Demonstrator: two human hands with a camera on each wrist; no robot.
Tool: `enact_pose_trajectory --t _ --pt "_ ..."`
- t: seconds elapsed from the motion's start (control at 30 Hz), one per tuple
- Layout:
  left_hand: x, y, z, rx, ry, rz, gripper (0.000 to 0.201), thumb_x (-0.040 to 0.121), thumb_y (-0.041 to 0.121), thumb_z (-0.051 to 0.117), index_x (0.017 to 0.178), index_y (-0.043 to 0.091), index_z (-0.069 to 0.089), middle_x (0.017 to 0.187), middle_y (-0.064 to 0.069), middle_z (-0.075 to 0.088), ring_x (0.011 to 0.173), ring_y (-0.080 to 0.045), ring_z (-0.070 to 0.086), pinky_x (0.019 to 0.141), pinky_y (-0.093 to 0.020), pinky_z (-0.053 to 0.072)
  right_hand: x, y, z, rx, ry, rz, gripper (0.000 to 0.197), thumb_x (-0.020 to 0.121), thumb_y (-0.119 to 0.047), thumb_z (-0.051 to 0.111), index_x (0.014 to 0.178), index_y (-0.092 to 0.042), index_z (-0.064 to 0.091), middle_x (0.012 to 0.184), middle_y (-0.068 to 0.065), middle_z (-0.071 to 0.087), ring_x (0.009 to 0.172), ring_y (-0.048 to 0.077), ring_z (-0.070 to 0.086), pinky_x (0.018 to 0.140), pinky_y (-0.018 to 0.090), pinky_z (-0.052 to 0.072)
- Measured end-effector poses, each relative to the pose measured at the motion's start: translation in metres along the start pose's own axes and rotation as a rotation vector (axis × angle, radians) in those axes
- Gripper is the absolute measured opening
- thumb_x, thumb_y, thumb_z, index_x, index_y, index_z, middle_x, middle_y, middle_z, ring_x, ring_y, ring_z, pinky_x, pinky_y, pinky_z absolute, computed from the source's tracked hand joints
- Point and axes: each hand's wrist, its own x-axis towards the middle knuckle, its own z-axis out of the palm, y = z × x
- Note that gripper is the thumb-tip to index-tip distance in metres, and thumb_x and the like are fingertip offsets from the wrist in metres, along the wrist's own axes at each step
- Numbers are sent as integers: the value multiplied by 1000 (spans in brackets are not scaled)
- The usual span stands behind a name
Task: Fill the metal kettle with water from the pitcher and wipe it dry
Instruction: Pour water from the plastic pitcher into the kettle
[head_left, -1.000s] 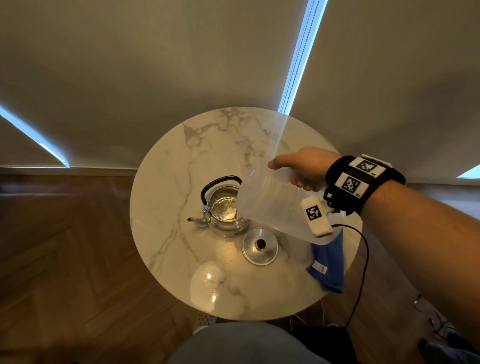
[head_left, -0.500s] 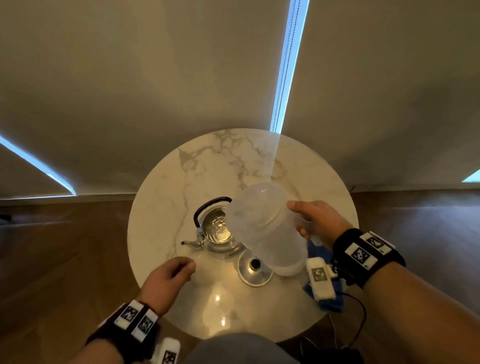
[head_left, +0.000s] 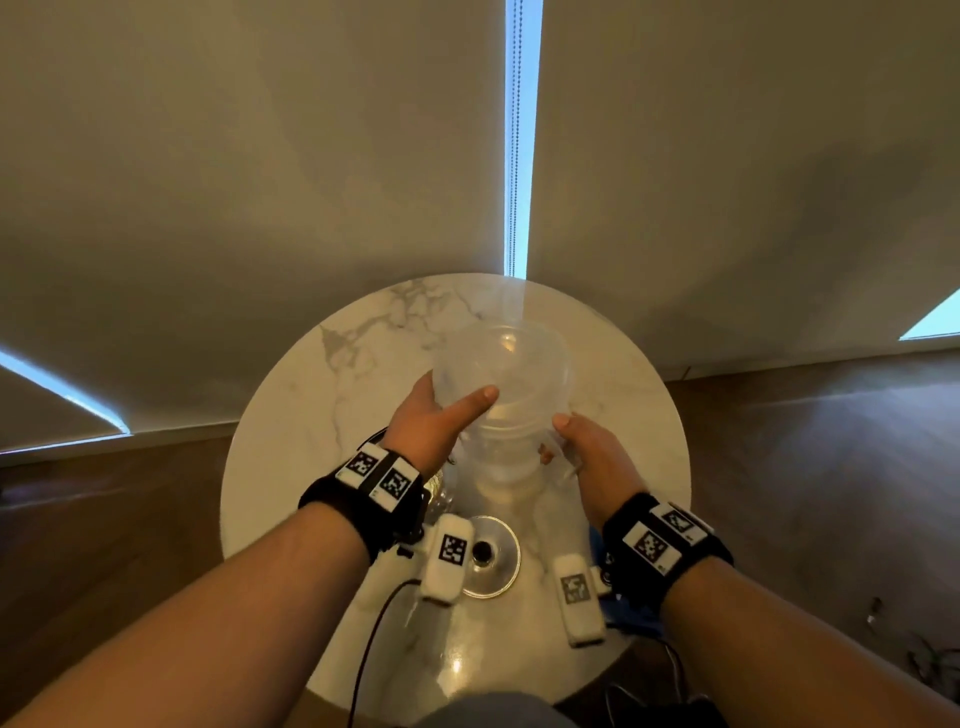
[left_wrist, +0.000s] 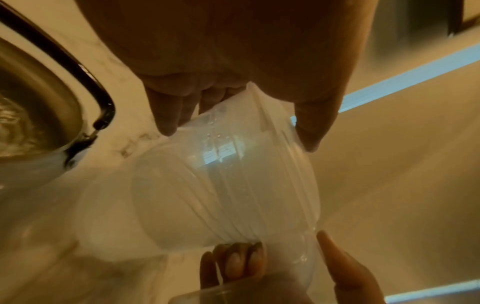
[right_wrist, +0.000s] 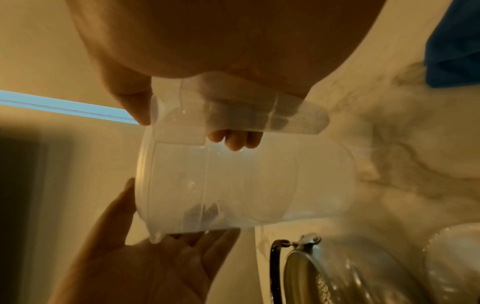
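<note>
I hold the clear plastic pitcher (head_left: 506, 384) about upright above the marble table (head_left: 613, 374). It looks empty, with droplets on its wall (left_wrist: 226, 181). My left hand (head_left: 441, 421) cups its left side, thumb across the front and fingers behind. My right hand (head_left: 566, 441) has its fingers (right_wrist: 233, 140) curled through the handle. The metal kettle (left_wrist: 31, 123) with its black handle (left_wrist: 78, 67) stands lidless below my left wrist, water inside (right_wrist: 337, 277). In the head view my left wrist hides most of it.
The kettle's lid (head_left: 488, 553) lies on the table in front of the kettle, knob up. A blue cloth (right_wrist: 457, 51) lies near the table's right edge, mostly under my right wrist (head_left: 631, 610). Drawn blinds hang behind the table; wood floor surrounds it.
The pitcher was tipped over the kettle and now stands about upright, nearer the table's middle. My left hand came up from the front edge and took hold of the pitcher's side.
</note>
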Motion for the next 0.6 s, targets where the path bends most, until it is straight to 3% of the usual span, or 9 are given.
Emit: enact_pose_trajectory --t 0.1,0.2,0.23,0.3,0.43,0.6 --pt "33 -2 4 164 -17 75 68 81 61 77 139 30 59 122 11 74 111 -6 70 94 -31 55 13 4 -1 -32 69 81 63 81 -57 58 100 3 65 105 28 69 104 47 64 101 68 46" --pt "62 -13 8 268 -22 77 80 72 78 73 135 30 62 122 8 75 110 -10 72 100 -43 57 26 9 -2 -79 121 130 57 80 -55 56 94 -1 66 103 25 70 98 38 67 99 67 47" --pt "71 -18 9 293 -22 67 80 71 79 73 134 30 63 121 8 76 110 -11 72 100 -45 57 29 9 -2 -86 130 145 56 80 -55 55 93 -2 66 104 25 70 101 40 67 99 66 47" --pt "82 -24 12 316 -20 45 77 72 75 73 133 30 63 120 7 76 108 -13 72 98 -47 58 36 13 -3 -94 142 168 58 80 -57 55 92 -1 63 106 27 69 106 46 63 101 66 46" --pt "93 -30 14 331 -10 26 87 67 77 76 137 28 60 125 7 74 111 -13 71 101 -46 57 43 22 -8 -167 137 131 58 82 -60 53 92 -4 65 102 23 72 102 43 64 100 64 46" --pt "87 -25 16 323 0 24 90 69 71 75 143 23 55 133 3 70 114 -16 68 101 -42 55 39 13 -9 -224 81 76 63 86 -56 49 93 5 64 95 28 69 97 48 63 96 64 49"
